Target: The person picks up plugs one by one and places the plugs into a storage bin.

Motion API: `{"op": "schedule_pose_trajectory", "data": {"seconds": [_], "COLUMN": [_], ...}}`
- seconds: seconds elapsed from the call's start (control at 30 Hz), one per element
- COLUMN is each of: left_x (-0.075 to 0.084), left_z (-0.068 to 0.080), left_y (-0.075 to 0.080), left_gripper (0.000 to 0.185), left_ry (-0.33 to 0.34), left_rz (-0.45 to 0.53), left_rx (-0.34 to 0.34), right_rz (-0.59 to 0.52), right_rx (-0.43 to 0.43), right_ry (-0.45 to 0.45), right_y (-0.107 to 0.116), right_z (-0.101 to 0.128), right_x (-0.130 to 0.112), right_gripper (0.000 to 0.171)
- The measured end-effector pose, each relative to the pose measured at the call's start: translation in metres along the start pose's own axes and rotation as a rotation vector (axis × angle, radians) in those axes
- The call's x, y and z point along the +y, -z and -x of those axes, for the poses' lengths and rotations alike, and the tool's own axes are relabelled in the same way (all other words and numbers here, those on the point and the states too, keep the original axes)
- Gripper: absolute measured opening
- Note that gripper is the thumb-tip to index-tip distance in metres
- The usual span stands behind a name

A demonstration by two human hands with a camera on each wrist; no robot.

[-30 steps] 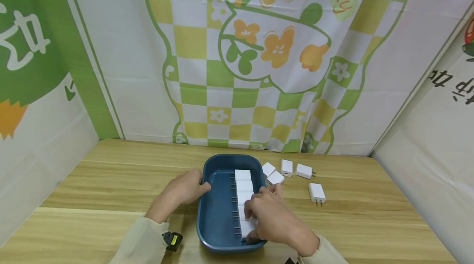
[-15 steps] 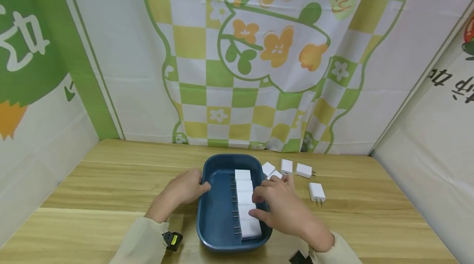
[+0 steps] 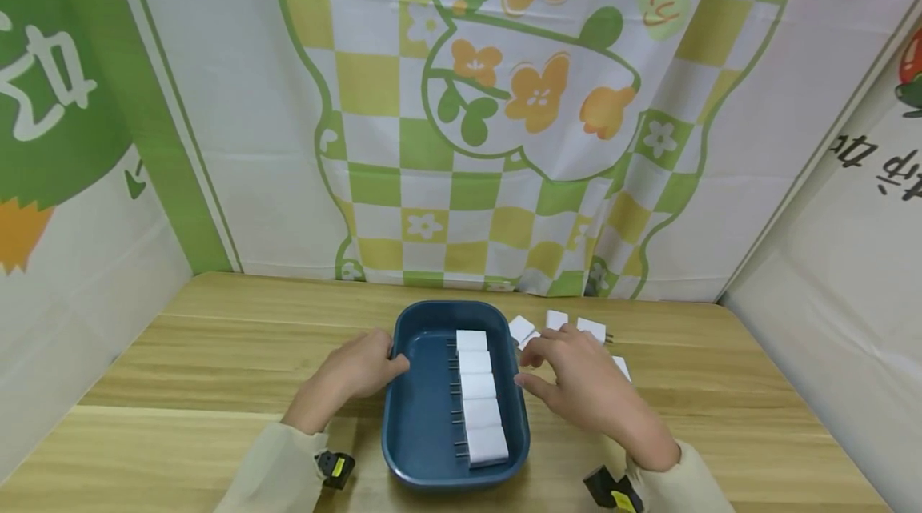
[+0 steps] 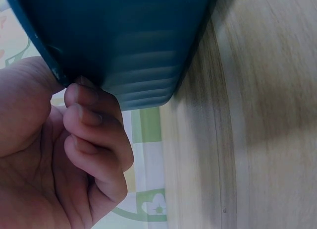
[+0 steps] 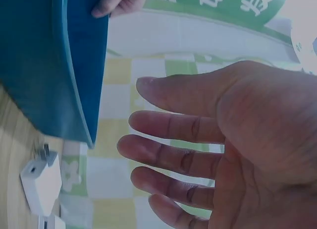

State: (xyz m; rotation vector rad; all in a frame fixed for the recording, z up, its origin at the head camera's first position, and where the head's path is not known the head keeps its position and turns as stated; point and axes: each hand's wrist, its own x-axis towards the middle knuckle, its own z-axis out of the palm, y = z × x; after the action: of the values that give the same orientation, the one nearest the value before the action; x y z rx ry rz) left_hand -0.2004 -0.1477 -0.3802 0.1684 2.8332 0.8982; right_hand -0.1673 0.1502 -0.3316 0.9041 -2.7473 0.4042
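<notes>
My left hand [image 3: 362,365] pinches the left rim of a dark blue plastic box [image 3: 420,437]. In the left wrist view its thumb [image 4: 32,80] lies against one side of the rim, with curled fingers [image 4: 99,122] on the other. Inside the box, several white charger plugs [image 3: 481,413] stand in a row along the right side, prongs pointing left. My right hand [image 3: 587,381] is over the table just right of the box. The right wrist view shows its fingers [image 5: 168,152] spread and holding nothing, with a white charger plug [image 5: 42,184] below.
More loose white charger plugs [image 3: 522,329] lie on the wooden table [image 3: 252,345] behind and right of the box, some partly hidden by the right hand. A patterned curtain [image 3: 475,201] hangs at the table's back edge. Black wrist cameras [image 3: 334,467] are strapped to both wrists.
My right hand has let go of the nearest charger plug in the row and moved right, out of the box toward the loose plugs. My left hand stays on the rim.
</notes>
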Motion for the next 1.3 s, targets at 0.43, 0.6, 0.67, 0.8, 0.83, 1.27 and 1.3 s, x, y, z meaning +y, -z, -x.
{"op": "schedule_pose_trajectory", "data": {"seconds": [0.43,0.6,0.67,0.8,0.83,1.27,1.3], "left_x": [0.000,0.000,0.000,0.000,0.000,-0.001,-0.001], "left_z": [0.001,0.001,0.000,0.000,0.000,0.000,0.000], "left_y": [0.000,0.000,-0.001,-0.001,-0.001,-0.002,-0.001], "left_gripper": [0.038,0.038,0.037,0.036,0.036,0.036,0.036], "left_ry": [-0.007,-0.019,-0.026,-0.028,-0.027,-0.033,-0.032], "left_rz": [-0.008,-0.019,-0.024,-0.026,-0.026,-0.025,-0.025], "left_rx": [0.005,0.017,0.023,0.027,0.027,0.028,0.027], "right_rz": [-0.005,0.016,0.022,0.023,0.018,-0.020,-0.017], "right_rx": [-0.042,-0.084,-0.102,-0.143,-0.154,-0.226,-0.224], "right_ry": [-0.165,-0.231,-0.252,-0.292,-0.305,-0.540,-0.552], "right_y": [0.000,-0.002,-0.003,-0.005,-0.006,-0.009,-0.010], "right_z": [0.000,0.001,0.002,0.003,0.004,0.011,0.012], "right_x": [0.033,0.046,0.052,0.062,0.064,0.090,0.092], "right_gripper": [0.010,0.019,0.021,0.024,0.025,0.039,0.040]}}
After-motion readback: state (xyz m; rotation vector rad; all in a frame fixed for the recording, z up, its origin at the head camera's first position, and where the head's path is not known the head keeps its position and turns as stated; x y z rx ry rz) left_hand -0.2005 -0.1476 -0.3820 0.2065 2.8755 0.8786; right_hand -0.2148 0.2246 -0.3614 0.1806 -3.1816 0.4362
